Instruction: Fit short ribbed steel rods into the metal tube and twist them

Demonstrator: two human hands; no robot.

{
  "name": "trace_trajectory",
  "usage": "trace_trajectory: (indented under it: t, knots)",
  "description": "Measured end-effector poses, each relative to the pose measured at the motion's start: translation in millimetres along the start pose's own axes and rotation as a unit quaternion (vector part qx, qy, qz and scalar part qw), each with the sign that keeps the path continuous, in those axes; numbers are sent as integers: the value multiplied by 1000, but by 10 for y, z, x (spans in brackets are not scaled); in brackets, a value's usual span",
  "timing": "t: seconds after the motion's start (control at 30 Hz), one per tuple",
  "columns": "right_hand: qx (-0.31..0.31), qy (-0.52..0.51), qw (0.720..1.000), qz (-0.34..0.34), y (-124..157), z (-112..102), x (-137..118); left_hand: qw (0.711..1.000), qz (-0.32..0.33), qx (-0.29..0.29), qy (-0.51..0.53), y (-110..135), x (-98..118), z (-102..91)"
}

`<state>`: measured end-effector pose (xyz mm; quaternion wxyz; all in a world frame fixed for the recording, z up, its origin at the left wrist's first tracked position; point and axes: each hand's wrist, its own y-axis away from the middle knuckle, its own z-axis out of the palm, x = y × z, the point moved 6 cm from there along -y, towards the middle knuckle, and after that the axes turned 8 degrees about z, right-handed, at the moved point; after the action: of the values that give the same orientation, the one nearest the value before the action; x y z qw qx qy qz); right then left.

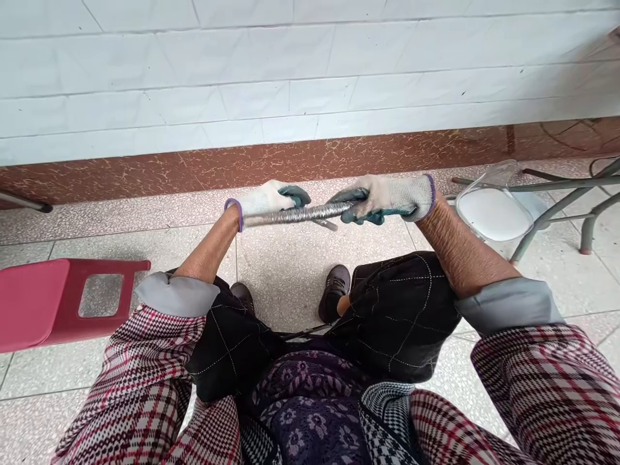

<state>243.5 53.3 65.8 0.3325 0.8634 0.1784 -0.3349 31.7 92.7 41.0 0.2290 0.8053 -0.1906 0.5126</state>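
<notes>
A thin rod wound with ribbed silver wrapping [310,213] lies nearly level across the space between my hands. Its left end is paler and passes along the lower edge of my left glove. A short pale end sticks out below the rod's middle. My right hand [371,199], in a white knit glove with a teal-grey coated palm, closes around the rod's right end. My left hand [276,196], gloved the same way, is curled against the left part of the rod, its coated fingers pointing right. Some of its fingers are hidden.
A red plastic stool [33,303] stands at left. At right are a clear-backed seat with a white pad [494,210] and grey metal legs [566,213]. A white tiled wall [310,64] with a brown marbled base rises ahead. My shoes [334,290] rest on the speckled floor.
</notes>
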Motion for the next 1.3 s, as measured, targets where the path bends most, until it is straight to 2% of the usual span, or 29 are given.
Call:
trace_trajectory:
  t: [0.1, 0.2, 0.23, 0.3, 0.4, 0.47, 0.53, 0.67, 0.73, 0.77, 0.8, 0.87, 0.93, 0.97, 1.03, 1.1, 1.13, 1.17, 1.2, 1.23, 1.3]
  knots:
    - [17, -138, 990, -6, -27, -59, -83, 996, 19, 60, 62, -74, 46, -65]
    - [104, -241, 965, -1, -22, -141, -155, 978, 0, 149, 148, -101, 39, -142]
    - [140, -251, 958, -1, -26, -167, -176, 972, -5, 160, 172, -92, 44, -138]
    - [207, -229, 951, -1, -63, -196, -214, 968, 7, 129, 215, -69, 89, -60]
    - [265, -139, 954, -10, -201, -151, -287, 950, 38, 58, 305, -59, 141, 96]
    - [296, -66, 952, -31, -296, -89, -359, 936, 26, 72, 344, -105, 80, 117]
    - [315, 10, 948, -41, -367, -25, -415, 935, -2, 108, 337, -168, -19, 85]
    - [296, 71, 952, -31, -449, 3, -380, 968, -30, 117, 218, -142, -73, 8]
    - [303, 65, 950, -41, -443, -67, -329, 988, 0, 129, 86, -30, 14, -62]
    - [307, 65, 948, -43, -434, -104, -305, 989, 30, 146, -6, 34, 87, -110]
    - [308, 68, 948, -38, -425, -131, -283, 978, 71, 163, -112, 93, 181, -150]
    - [280, 71, 957, -12, -410, -142, -251, 924, 141, 165, -315, 163, 340, -164]
    - [213, 36, 976, 6, -388, -110, -237, 872, 162, 115, -447, 144, 368, -123]
    - [179, -6, 984, 3, -370, -103, -229, 865, 148, 81, -472, 115, 328, -112]
    - [138, -142, 980, -31, -335, -162, -184, 892, 101, 31, -439, 72, 218, -120]
    - [151, -298, 939, -82, -334, -315, -59, 942, 63, 23, -330, 79, 140, -147]
    - [188, -349, 912, -107, -349, -407, 31, 962, 54, 30, -267, 97, 125, -156]
    - [206, -370, 896, -132, -390, -453, 100, 976, 51, 38, -209, 121, 125, -159]
    - [187, -350, 908, -133, -478, -419, 140, 985, 48, 42, -160, 145, 132, -153]
    - [144, -300, 936, -117, -595, -317, 153, 991, 46, 44, -122, 167, 148, -139]
    - [47, -183, 975, -114, -808, -23, 67, 996, 45, 40, -69, 199, 201, -95]
